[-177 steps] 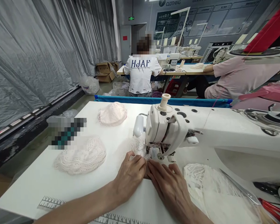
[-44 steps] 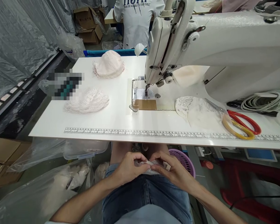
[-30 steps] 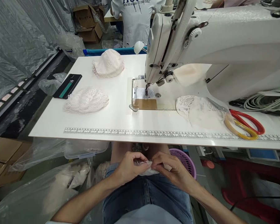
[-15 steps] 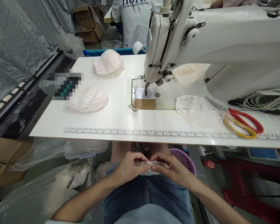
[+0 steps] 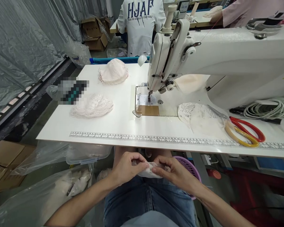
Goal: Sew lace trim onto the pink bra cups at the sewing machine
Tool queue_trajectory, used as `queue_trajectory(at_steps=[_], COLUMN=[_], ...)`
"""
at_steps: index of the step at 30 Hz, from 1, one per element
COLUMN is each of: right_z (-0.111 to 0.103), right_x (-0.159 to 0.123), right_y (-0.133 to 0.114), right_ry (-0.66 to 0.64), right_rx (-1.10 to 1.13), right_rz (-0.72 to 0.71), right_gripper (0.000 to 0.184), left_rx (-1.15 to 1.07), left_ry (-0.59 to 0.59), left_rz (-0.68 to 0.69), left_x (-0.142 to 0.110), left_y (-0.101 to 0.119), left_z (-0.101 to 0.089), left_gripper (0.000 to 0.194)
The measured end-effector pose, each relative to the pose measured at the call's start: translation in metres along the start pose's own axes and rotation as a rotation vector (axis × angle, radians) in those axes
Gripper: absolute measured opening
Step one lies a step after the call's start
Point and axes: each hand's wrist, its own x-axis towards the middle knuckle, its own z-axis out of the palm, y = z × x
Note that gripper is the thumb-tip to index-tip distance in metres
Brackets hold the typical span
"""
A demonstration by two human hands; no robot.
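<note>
Over my lap, below the table edge, both hands pinch a small white lace piece (image 5: 148,170). My left hand (image 5: 129,167) closes thumb and fingers on its left side; my right hand (image 5: 171,170) grips its right side. Much of the lace is hidden behind my fingers. On the table beyond stands a white sewing machine (image 5: 165,63), with no fabric under its needle. A lace cup (image 5: 92,106) and a pale pink fabric cup (image 5: 114,72) lie left of it. Flat white lace pieces (image 5: 203,118) lie to its right.
Scissors with red and yellow handles (image 5: 247,130) lie on the lace at right. A ruler strip (image 5: 142,138) runs along the table's front edge. A purple basket (image 5: 188,167) stands beneath. A co-worker in a white shirt (image 5: 142,28) sits ahead.
Both hands have come from the machine's needle down to my lap with the lace. In the last half second the view tilts up slightly and my hands shift their hold on it.
</note>
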Motion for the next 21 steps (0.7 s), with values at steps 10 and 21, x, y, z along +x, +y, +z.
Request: queue_trajectory(at_steps=[10,21], right_z=[-0.025,-0.100], right_x=[0.026,0.073], right_y=[-0.051,-0.041], right_ry=[-0.029,0.543], right_rx=[0.167,-1.058], right_rz=[-0.154,-0.375], right_gripper=[0.041,0.021], left_rx=[0.169,0.642], left_ry=[-0.009,-0.178], left_rz=[0.150,0.281], left_x=[0.026,0.171], left_y=[0.075,0.112], left_z=[-0.061,-0.080], left_gripper=[0.020,0.016])
